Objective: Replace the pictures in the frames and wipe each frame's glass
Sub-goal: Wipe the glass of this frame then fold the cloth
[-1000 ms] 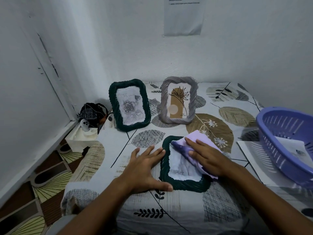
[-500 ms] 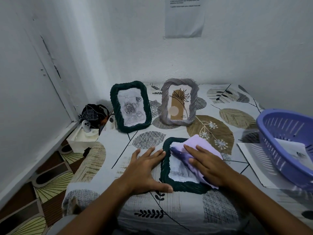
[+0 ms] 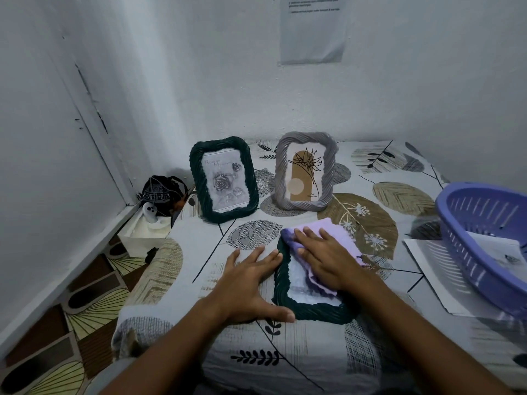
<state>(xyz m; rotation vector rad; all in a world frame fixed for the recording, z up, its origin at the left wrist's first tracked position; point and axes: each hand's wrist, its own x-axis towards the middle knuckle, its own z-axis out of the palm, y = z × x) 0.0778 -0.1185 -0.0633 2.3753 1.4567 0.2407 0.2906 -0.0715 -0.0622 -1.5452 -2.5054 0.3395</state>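
A dark green frame (image 3: pixel 309 312) lies flat on the patterned table in front of me, its glass up. My right hand (image 3: pixel 328 256) presses a lilac cloth (image 3: pixel 336 232) flat onto the upper part of the glass with straight fingers. My left hand (image 3: pixel 251 283) lies flat on the table beside the frame's left edge, thumb along its lower left corner. Behind stand a second dark green frame (image 3: pixel 224 179) with a grey rose picture and a grey frame (image 3: pixel 305 171) with a brown plant picture, both upright.
A purple plastic basket (image 3: pixel 470 220) holding paper sits at the right, on top of a white sheet (image 3: pixel 425 269). A white box (image 3: pixel 142 232) with a dark bag and a small white object stands on the floor at the left. White walls close the back and left.
My right hand has slid the cloth up the glass toward the frame's top left corner. My left hand has stayed beside the frame.
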